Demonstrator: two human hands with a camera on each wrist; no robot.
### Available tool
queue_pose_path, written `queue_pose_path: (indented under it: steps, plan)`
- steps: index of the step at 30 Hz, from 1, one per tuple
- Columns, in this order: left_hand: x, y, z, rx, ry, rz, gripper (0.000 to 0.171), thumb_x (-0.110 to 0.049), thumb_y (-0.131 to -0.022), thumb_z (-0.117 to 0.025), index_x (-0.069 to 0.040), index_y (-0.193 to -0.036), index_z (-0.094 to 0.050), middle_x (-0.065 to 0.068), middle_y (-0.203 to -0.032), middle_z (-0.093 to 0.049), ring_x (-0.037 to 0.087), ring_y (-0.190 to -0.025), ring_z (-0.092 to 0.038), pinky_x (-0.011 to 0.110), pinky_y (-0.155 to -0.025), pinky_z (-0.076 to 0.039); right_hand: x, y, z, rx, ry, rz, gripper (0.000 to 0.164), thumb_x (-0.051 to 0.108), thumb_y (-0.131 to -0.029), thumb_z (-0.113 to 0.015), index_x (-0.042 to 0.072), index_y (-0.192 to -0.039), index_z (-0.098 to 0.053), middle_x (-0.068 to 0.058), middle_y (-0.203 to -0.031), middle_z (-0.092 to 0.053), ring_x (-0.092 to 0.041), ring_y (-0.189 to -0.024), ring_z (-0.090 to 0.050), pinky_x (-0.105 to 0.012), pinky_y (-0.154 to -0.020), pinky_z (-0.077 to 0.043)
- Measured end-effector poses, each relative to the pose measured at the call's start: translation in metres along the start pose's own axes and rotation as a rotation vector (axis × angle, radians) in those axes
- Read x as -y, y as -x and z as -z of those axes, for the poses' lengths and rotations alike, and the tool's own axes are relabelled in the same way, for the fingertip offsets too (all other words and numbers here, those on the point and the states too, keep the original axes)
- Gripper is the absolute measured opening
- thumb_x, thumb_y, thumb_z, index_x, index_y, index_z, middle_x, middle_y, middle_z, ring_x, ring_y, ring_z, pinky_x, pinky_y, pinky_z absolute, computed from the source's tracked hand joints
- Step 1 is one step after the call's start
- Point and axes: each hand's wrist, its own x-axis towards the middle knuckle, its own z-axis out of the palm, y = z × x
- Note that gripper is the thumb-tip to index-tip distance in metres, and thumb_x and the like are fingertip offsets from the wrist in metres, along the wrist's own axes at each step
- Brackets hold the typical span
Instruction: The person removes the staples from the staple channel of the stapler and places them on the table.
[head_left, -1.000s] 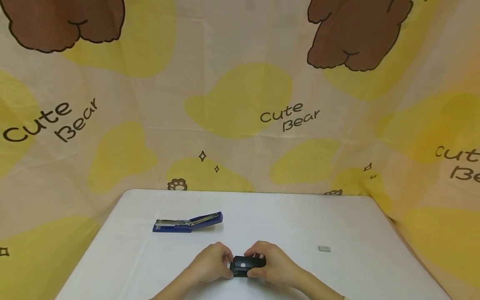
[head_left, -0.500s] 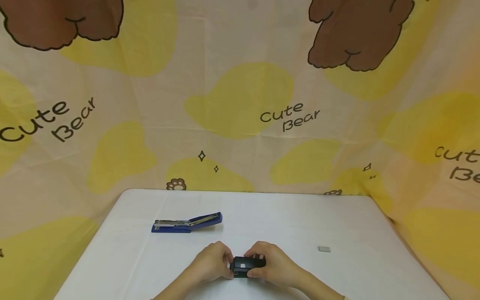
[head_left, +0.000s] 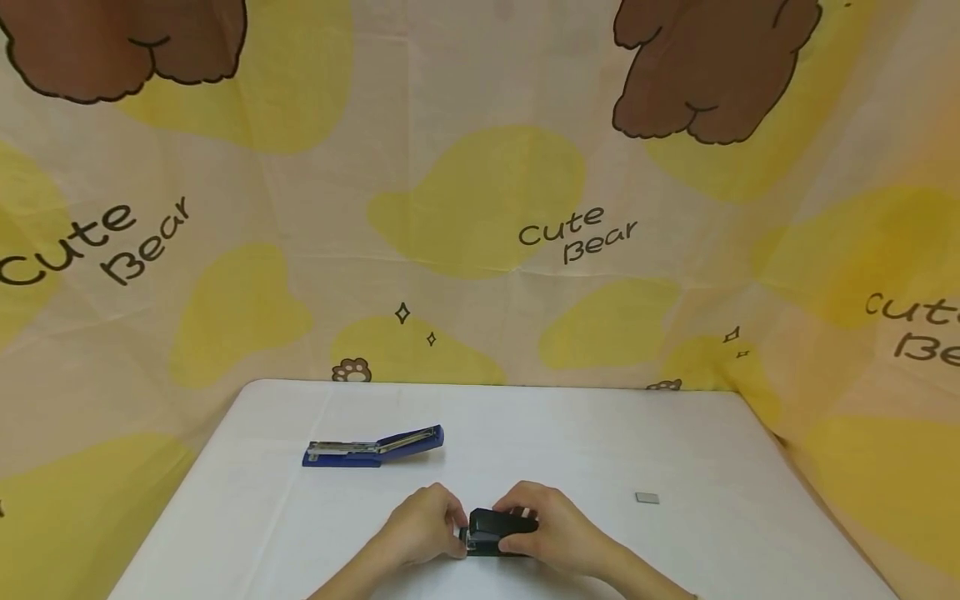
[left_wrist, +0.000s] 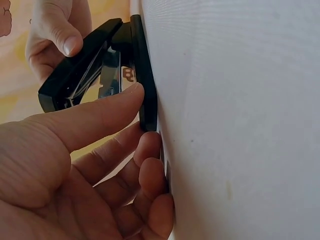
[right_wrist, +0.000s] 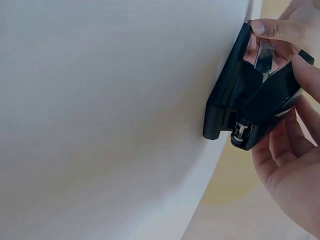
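A black stapler (head_left: 501, 523) stands on the table between my hands, its top arm raised from the base with the metal staple channel (left_wrist: 110, 72) showing in the gap. My left hand (head_left: 426, 523) pinches the front end of the base, thumb on top and fingers at the table. My right hand (head_left: 551, 527) holds the lifted top arm, thumb on the near side and fingers on the far side. In the right wrist view the hinge end (right_wrist: 241, 131) with its metal spring faces the camera.
A blue stapler (head_left: 372, 447) lies folded open at the back left of the white table (head_left: 570, 433). A small grey strip of staples (head_left: 647, 498) lies to the right. A patterned cloth (head_left: 480, 200) hangs behind the table.
The black stapler's top arm has swung up away from its base, with my right hand rising slightly along with it. My left hand stays at the base.
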Motion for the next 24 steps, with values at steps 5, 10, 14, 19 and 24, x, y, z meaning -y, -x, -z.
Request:
queue_pose_path:
  steps: [5, 10, 14, 19, 24]
  plan:
    - [-0.001, 0.001, -0.001, -0.013, -0.006, 0.004, 0.025, -0.003, -0.066, -0.092, -0.012, -0.082, -0.076, -0.002, -0.063, -0.057, 0.016, -0.063, -0.050, 0.032, -0.058, -0.036, -0.001, 0.003, 0.002, -0.019, -0.016, 0.016, 0.030, 0.020, -0.087, -0.087, 0.020, -0.114, -0.074, 0.014, -0.108, -0.068, -0.004, -0.094, -0.062, -0.028, -0.081, -0.054]
    - [-0.002, 0.003, -0.001, -0.037, -0.026, 0.009, 0.024, -0.005, -0.066, -0.093, -0.012, -0.083, -0.078, -0.001, -0.066, -0.057, 0.018, -0.067, -0.050, 0.034, -0.061, -0.037, -0.002, 0.006, 0.004, -0.048, -0.035, 0.043, 0.029, 0.019, -0.088, -0.086, 0.021, -0.114, -0.074, 0.012, -0.107, -0.069, -0.006, -0.093, -0.062, -0.029, -0.083, -0.055]
    - [-0.004, 0.005, -0.001, -0.051, -0.038, 0.010, 0.024, -0.006, -0.065, -0.093, -0.011, -0.083, -0.079, -0.001, -0.067, -0.058, 0.019, -0.071, -0.050, 0.035, -0.064, -0.038, -0.005, 0.009, 0.006, -0.068, -0.064, 0.070, 0.027, 0.019, -0.088, -0.085, 0.022, -0.113, -0.073, 0.010, -0.108, -0.070, -0.008, -0.093, -0.063, -0.030, -0.083, -0.056]
    - [-0.005, 0.007, -0.001, -0.061, -0.051, 0.012, 0.024, -0.006, -0.065, -0.094, -0.011, -0.083, -0.079, -0.002, -0.068, -0.057, 0.019, -0.073, -0.049, 0.035, -0.065, -0.039, -0.007, 0.013, 0.008, -0.077, -0.103, 0.064, 0.026, 0.020, -0.090, -0.084, 0.024, -0.112, -0.071, 0.009, -0.110, -0.069, -0.010, -0.097, -0.063, -0.032, -0.086, -0.055]
    - [-0.005, 0.006, 0.000, -0.057, -0.054, 0.017, 0.024, -0.007, -0.065, -0.094, -0.011, -0.084, -0.079, -0.002, -0.069, -0.058, 0.019, -0.074, -0.049, 0.036, -0.067, -0.040, -0.007, 0.015, 0.009, -0.092, -0.097, 0.058, 0.025, 0.021, -0.090, -0.084, 0.022, -0.112, -0.071, 0.008, -0.111, -0.069, -0.010, -0.100, -0.063, -0.031, -0.088, -0.055]
